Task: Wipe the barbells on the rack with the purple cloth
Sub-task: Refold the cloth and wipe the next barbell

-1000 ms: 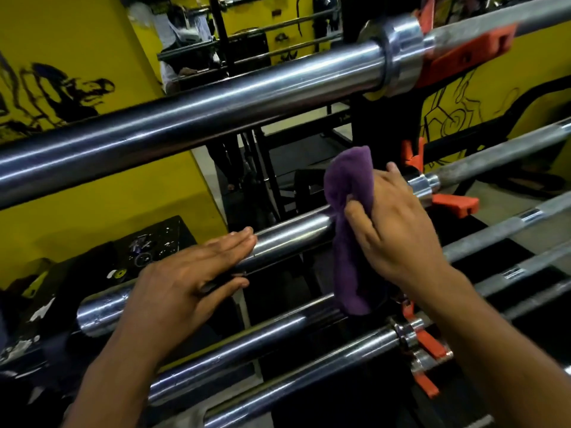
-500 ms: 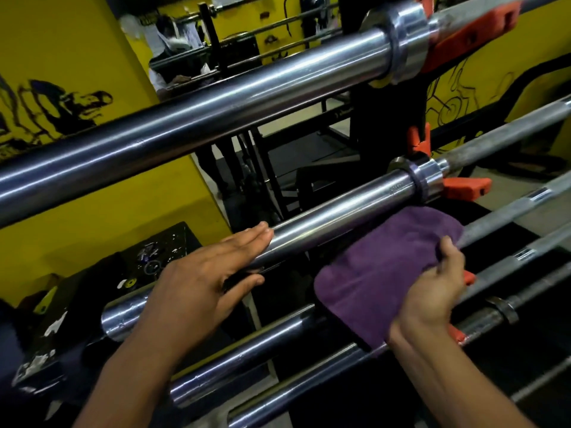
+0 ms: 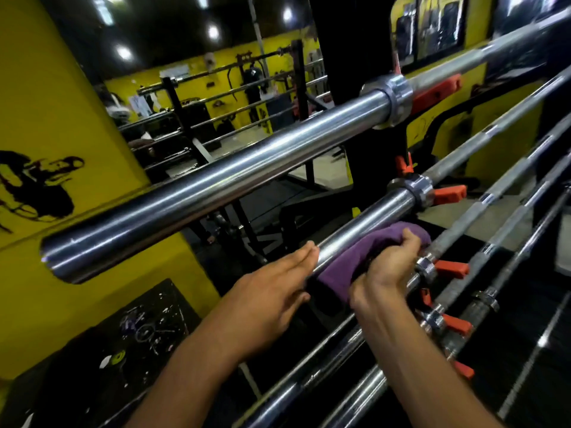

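Note:
Several chrome barbells lie across a rack with orange hooks. The top barbell sleeve [image 3: 216, 177] crosses the view above my hands. Below it runs the second barbell sleeve [image 3: 370, 219], ending at a collar [image 3: 415, 188]. My right hand [image 3: 386, 270] grips the bunched purple cloth [image 3: 343, 267] just under this second sleeve, close to its collar. To the left, my left hand [image 3: 272, 298] lies flat with fingers straight, its fingertips on the same sleeve. Lower barbells [image 3: 309, 381] run beneath my forearms.
Orange rack hooks [image 3: 451, 268] stick out to the right of my right hand. A yellow wall with black artwork [image 3: 37, 186] stands at the left. A black paint-speckled block [image 3: 139, 335] sits at lower left. More racks show in a mirror [image 3: 234, 88] behind.
My right hand drew the cloth off the second sleeve, spread it below the bar, then bunched it under the sleeve. The view tilted up. My left hand stayed on the sleeve.

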Demonstrator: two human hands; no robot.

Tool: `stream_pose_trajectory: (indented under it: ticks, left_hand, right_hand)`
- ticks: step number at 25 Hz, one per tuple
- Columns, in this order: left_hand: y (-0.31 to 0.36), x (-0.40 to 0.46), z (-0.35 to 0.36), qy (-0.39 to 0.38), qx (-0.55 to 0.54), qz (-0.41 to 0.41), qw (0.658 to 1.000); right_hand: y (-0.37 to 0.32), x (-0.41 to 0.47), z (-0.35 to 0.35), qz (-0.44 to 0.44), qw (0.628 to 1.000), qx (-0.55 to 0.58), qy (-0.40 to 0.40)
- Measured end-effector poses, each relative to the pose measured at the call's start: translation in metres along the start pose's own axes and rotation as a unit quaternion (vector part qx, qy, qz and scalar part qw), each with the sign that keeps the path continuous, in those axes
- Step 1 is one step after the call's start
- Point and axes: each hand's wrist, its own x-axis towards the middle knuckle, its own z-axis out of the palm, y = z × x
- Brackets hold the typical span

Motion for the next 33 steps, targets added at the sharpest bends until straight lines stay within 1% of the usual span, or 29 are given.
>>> stream_pose_trajectory:
  ticks: [2,3,5,6,8,11,13,15,17,18,20,21,22,23,24,25,26,27,28,29,30,31,32,33]
  left_hand:
    - [-0.003,0.002,0.001,0.005,0.002,0.019,1.000]
    - [-0.003,0.004,0.000,0.007,0.003,0.022,1.000]
    - [-0.002,0.004,-0.004,0.004,0.000,0.016,1.000]
    - [-0.001,0.004,-0.005,0.004,-0.005,0.013,1.000]
    - [0.000,0.002,-0.005,0.003,-0.011,0.015,1.000]
    - [-0.003,0.006,-0.003,-0.004,-0.021,0.011,1.000]
    - [-0.002,0.004,-0.010,-0.016,-0.056,0.005,0.998]
    - [-0.008,-0.013,-0.017,-0.004,-0.096,0.021,0.995]
    - [-0.020,-0.049,-0.018,0.020,-0.104,0.034,0.994]
    - [-0.030,-0.072,-0.014,0.027,-0.102,0.029,0.994]
    - [-0.046,-0.116,-0.004,0.046,-0.111,-0.002,0.993]
    - [-0.049,-0.129,0.002,0.067,-0.125,-0.019,0.990]
    - [-0.049,-0.135,0.007,0.098,-0.142,-0.031,0.985]
    - [-0.046,-0.137,0.014,0.132,-0.163,-0.044,0.977]
    - [-0.042,-0.137,0.019,0.163,-0.187,-0.059,0.967]
    - [-0.038,-0.136,0.024,0.189,-0.206,-0.071,0.958]
    - [-0.034,-0.134,0.026,0.210,-0.218,-0.080,0.950]
    - [-0.032,-0.133,0.029,0.225,-0.225,-0.089,0.944]
    - [-0.032,-0.132,0.030,0.236,-0.228,-0.097,0.940]
    - [-0.033,-0.132,0.032,0.246,-0.228,-0.104,0.936]
    - [-0.035,-0.132,0.033,0.251,-0.226,-0.107,0.935]
    - [-0.036,-0.131,0.033,0.252,-0.223,-0.106,0.936]
    - [-0.037,-0.130,0.034,0.257,-0.219,-0.098,0.936]
    - [-0.038,-0.129,0.035,0.265,-0.216,-0.086,0.936]
  right_hand:
    - [-0.004,0.018,0.009,-0.021,0.999,0.014,0.034]
    - [-0.008,0.028,0.012,-0.043,0.998,0.007,0.051]
    - [0.000,0.031,0.016,-0.054,0.995,-0.025,0.082]
    - [0.012,0.028,0.013,-0.051,0.994,-0.054,0.079]
    - [0.029,0.001,0.005,-0.034,0.994,-0.096,0.045]
    - [0.017,-0.006,0.011,-0.003,0.994,-0.099,0.054]
    - [0.001,-0.013,0.014,0.008,0.994,-0.081,0.070]
    - [0.000,-0.024,0.007,0.005,0.994,-0.098,0.038]
    - [0.004,-0.030,-0.011,0.014,0.990,-0.138,0.016]
    - [0.007,-0.027,-0.025,-0.004,0.985,-0.169,0.019]
    - [0.005,-0.026,-0.045,-0.055,0.980,-0.191,0.017]
    - [0.003,-0.023,-0.053,-0.090,0.978,-0.188,0.008]
    - [-0.001,-0.023,-0.055,-0.146,0.970,-0.196,-0.002]
    - [-0.006,-0.025,-0.053,-0.206,0.952,-0.222,-0.035]
    - [-0.011,-0.031,-0.046,-0.286,0.915,-0.272,-0.081]
    - [-0.016,-0.037,-0.038,-0.361,0.858,-0.335,-0.143]
    - [-0.017,-0.043,-0.029,-0.422,0.794,-0.389,-0.200]
    - [-0.011,-0.042,-0.023,-0.467,0.704,-0.474,-0.248]
    - [-0.006,-0.044,-0.017,-0.489,0.593,-0.579,-0.272]
    - [0.005,-0.036,-0.015,-0.481,0.488,-0.674,-0.276]
    - [0.016,-0.032,-0.012,-0.465,0.426,-0.728,-0.268]
    - [0.023,-0.036,-0.008,-0.448,0.428,-0.741,-0.258]
    - [0.029,-0.044,-0.004,-0.438,0.458,-0.731,-0.254]
    - [0.038,-0.053,-0.003,-0.449,0.470,-0.716,-0.256]
